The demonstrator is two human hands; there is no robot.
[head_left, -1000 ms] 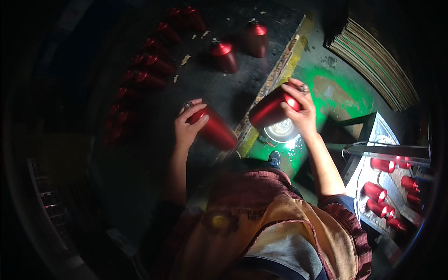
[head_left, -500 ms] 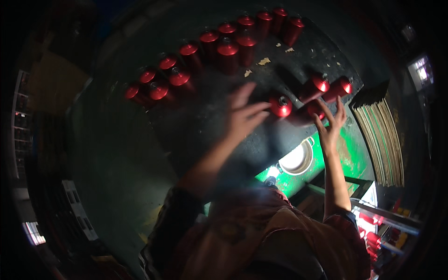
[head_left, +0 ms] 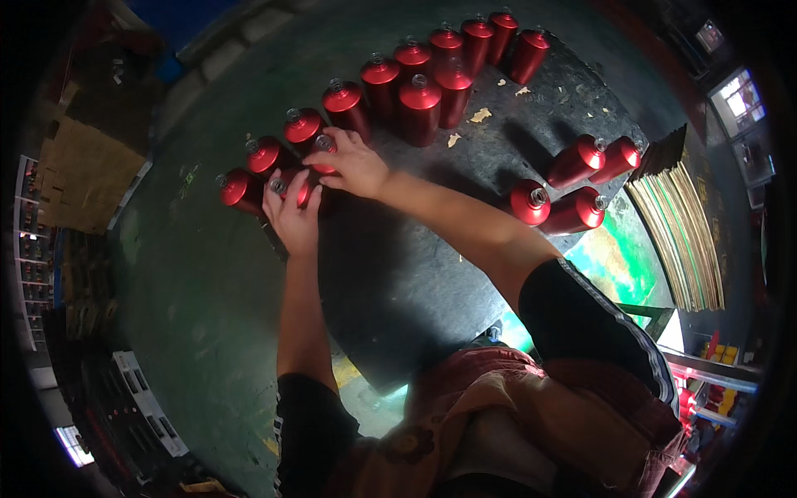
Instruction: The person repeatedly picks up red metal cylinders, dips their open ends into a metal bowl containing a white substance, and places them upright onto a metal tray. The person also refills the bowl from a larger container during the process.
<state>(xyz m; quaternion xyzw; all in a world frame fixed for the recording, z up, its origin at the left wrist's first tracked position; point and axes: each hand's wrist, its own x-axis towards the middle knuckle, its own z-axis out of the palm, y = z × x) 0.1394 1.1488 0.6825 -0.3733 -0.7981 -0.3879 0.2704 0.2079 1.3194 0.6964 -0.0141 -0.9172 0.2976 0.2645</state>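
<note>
At the left end of the dark tabletop [head_left: 365, 282], my left hand [head_left: 294, 222] has its fingers around the top of a red bottle [head_left: 304, 193]. My right hand [head_left: 359, 165] reaches across and grips the neighbouring red bottle [head_left: 325, 144] by its shoulder. Both bottles stand at the near side of a row; the hands partly cover them. Close by are an end red bottle [head_left: 242, 191], another red bottle [head_left: 266, 154] and a third red bottle [head_left: 302, 126]. All have clear, threaded necks without caps.
More red bottles [head_left: 419, 108] continue the row along the table's far edge. Several more, including a near red bottle [head_left: 530, 202], stand at the right. Beyond the right edge is a stack of flat sheets [head_left: 677, 236]. Pale flakes [head_left: 480, 115] lie on the tabletop.
My hands have swung left, from the middle and the right-hand bottles to the row's left end, and now grip two bottles there. The view is brighter, and the pot below has gone from sight.
</note>
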